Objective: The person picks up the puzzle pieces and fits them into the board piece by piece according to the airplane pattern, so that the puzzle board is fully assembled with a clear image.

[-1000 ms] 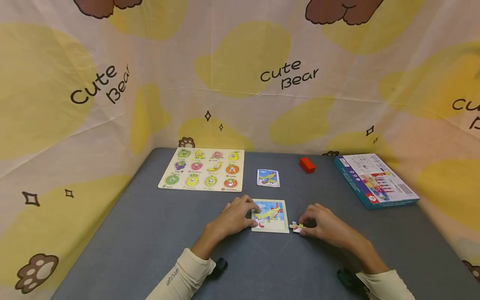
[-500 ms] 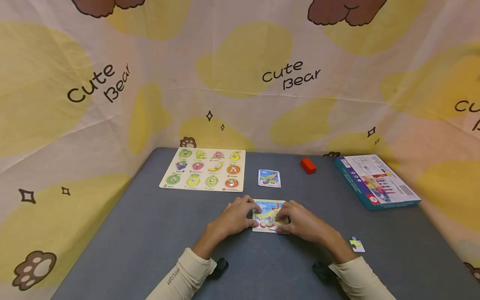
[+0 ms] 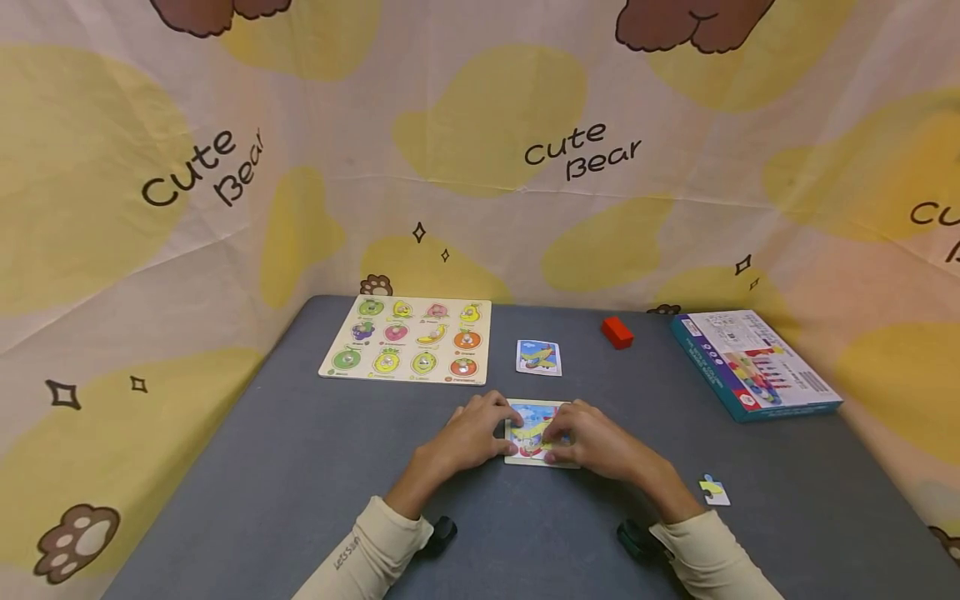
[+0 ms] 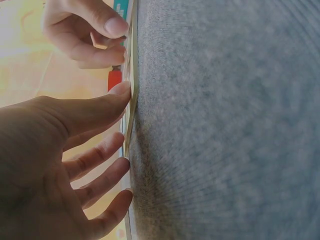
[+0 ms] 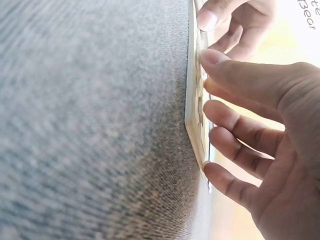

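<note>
A small framed jigsaw puzzle [image 3: 529,432] with a yellow airplane picture lies flat on the grey table. At its left side my left hand [image 3: 472,432] rests with thumb and index fingertip on it; in the left wrist view the left hand [image 4: 65,145] has its other fingers loosely spread along the edge. My right hand [image 3: 603,442] covers the puzzle's right part and pinches a puzzle piece low against the board, mostly hidden under the fingers. The right wrist view shows the right hand's thumb [image 5: 217,57] at the wooden frame [image 5: 190,90].
One loose puzzle piece [image 3: 714,490] lies right of my right forearm. Behind the puzzle is an airplane picture card [image 3: 538,357]. Farther back are a fruit peg board [image 3: 405,340], a red block [image 3: 617,332] and a flat teal box [image 3: 757,364]. A printed cloth wall encloses the table.
My right hand has carried the piece left from beside the frame onto the puzzle, then shifted slightly farther left. The left hand has stayed in place.
</note>
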`<state>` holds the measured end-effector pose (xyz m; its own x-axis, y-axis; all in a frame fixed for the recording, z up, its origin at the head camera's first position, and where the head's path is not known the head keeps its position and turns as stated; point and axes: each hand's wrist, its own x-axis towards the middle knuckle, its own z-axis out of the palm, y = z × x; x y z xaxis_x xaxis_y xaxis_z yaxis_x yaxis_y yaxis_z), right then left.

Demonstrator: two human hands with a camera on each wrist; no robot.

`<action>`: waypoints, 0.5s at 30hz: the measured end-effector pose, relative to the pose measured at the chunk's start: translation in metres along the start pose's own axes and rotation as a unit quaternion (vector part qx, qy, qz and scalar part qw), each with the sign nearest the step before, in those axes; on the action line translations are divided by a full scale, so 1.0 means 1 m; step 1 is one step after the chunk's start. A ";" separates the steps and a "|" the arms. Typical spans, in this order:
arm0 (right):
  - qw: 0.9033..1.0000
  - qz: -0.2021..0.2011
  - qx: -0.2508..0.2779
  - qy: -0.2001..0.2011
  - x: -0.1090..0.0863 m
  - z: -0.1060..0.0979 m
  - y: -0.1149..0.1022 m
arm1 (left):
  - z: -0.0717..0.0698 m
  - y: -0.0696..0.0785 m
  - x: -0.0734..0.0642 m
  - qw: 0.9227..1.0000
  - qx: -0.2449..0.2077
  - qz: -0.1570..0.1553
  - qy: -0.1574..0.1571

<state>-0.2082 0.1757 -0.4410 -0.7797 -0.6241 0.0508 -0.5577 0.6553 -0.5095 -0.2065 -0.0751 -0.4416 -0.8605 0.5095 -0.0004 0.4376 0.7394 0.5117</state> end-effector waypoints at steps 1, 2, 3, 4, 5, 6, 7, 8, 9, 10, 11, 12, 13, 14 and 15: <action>1.000 -0.004 0.000 0.001 0.000 0.000 0.000 | 0.000 0.000 0.000 1.000 0.000 0.000 0.000; 1.000 -0.006 0.000 0.001 0.000 0.000 0.000 | 0.000 0.000 0.000 1.000 0.001 -0.001 0.000; 1.000 -0.008 0.001 0.002 0.000 0.001 -0.001 | 0.000 0.000 0.000 1.000 0.002 -0.002 -0.002; 1.000 -0.010 0.001 0.002 0.000 0.001 -0.001 | 0.000 -0.001 0.001 1.000 0.003 -0.002 -0.002; 1.000 -0.010 -0.001 0.003 0.000 0.001 -0.002 | 0.000 0.000 0.001 1.000 0.003 -0.002 -0.002; 1.000 -0.009 -0.002 0.003 0.001 0.002 -0.003 | 0.000 0.000 0.001 1.000 0.003 -0.002 -0.003; 1.000 -0.008 -0.003 0.004 0.001 0.002 -0.004 | 0.000 0.000 0.000 1.000 0.004 -0.003 -0.003; 1.000 -0.006 -0.005 0.005 0.001 0.002 -0.004 | 0.000 0.000 0.000 1.000 0.005 -0.004 -0.003; 1.000 -0.005 -0.008 0.005 0.001 0.002 -0.005 | 0.000 0.000 0.000 1.000 0.006 -0.004 -0.003; 1.000 -0.002 -0.010 0.004 0.001 0.002 -0.006 | -0.001 0.000 0.000 1.000 0.006 -0.004 -0.003; 1.000 0.001 -0.012 0.004 0.001 0.002 -0.007 | 0.000 0.000 0.000 1.000 0.007 -0.005 -0.003; 1.000 0.004 -0.011 0.002 0.001 0.002 -0.007 | 0.000 0.000 0.000 1.000 0.007 -0.006 -0.003; 1.000 0.006 -0.008 -0.001 0.001 0.001 -0.008 | 0.000 0.000 0.000 1.000 0.008 -0.008 -0.003; 1.000 0.006 -0.007 -0.003 0.001 0.001 -0.008 | 0.000 0.000 0.000 1.000 0.008 -0.009 -0.003; 1.000 0.007 -0.004 -0.007 0.002 0.000 -0.008 | 0.000 0.000 0.000 1.000 0.008 -0.011 -0.003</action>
<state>-0.2045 0.1690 -0.4370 -0.7833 -0.6209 0.0322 -0.5495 0.6672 -0.5028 -0.2062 -0.0748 -0.4413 -0.8679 0.4965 -0.0164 0.4235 0.7567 0.4981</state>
